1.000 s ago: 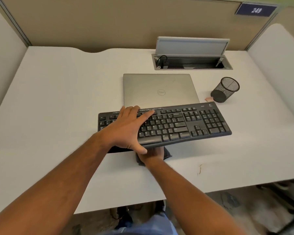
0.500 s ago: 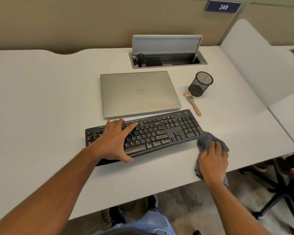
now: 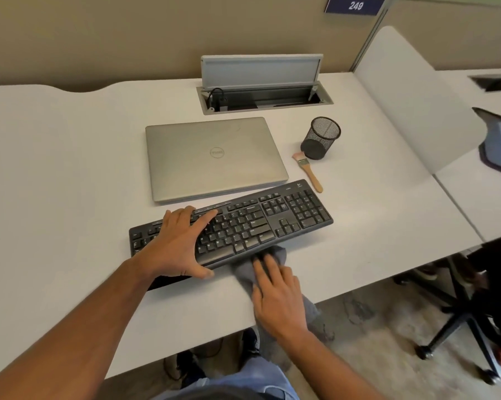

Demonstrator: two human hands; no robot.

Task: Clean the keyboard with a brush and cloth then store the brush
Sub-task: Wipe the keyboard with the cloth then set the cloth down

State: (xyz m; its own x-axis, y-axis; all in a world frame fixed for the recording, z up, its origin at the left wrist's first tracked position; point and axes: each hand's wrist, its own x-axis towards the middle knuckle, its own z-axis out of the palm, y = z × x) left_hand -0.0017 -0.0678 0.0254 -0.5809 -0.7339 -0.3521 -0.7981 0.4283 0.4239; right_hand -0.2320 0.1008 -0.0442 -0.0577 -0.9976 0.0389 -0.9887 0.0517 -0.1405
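On the desk point(image 3: 70, 157) — right hand point(image 3: 275, 295) presses cloth point(image 3: 245, 274).

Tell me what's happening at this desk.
A person is wiping a keyboard. The left hand lies flat on its left half, thumb at the front edge, steadying it. The right hand presses a grey cloth against the front edge. The brush lies untouched on the desk beside the mesh cup, behind the closed laptop's right corner.
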